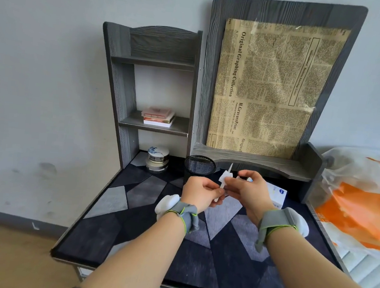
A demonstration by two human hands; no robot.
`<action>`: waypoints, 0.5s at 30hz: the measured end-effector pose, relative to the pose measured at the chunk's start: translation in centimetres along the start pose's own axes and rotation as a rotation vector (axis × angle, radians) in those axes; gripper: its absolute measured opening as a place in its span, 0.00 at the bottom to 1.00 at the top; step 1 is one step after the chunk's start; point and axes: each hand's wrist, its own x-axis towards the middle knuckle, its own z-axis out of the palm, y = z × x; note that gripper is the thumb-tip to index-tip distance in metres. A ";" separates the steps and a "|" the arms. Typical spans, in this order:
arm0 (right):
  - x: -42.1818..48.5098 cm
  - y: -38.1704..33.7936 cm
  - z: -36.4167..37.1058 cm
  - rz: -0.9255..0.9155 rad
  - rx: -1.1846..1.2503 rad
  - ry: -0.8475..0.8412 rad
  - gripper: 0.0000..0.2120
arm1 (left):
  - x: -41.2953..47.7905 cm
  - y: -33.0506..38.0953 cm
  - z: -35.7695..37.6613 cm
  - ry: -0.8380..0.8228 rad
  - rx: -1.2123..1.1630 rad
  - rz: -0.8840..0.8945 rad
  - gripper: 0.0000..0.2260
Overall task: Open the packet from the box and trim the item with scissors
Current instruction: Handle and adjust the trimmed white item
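Left hand (199,191) and right hand (247,190) both pinched a small white packet (223,181) above the worktop (110,208), blue-white box (276,194) just behind, mesh pen cup (199,165) nearby

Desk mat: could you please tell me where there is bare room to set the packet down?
Bare: the mat on its left before the stacked tins, and its front strip along the near edge. Crowded: the back, lined by tins, mesh cup and box, where left hand and right hand hold the packet.
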 end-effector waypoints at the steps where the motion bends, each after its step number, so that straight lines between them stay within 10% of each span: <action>1: 0.0 -0.1 0.0 0.000 -0.014 -0.006 0.16 | 0.0 0.0 0.0 0.001 0.011 0.006 0.06; 15: 0.6 -0.1 -0.4 -0.006 -0.053 0.002 0.08 | -1.1 1.0 0.2 -0.097 -0.032 0.004 0.06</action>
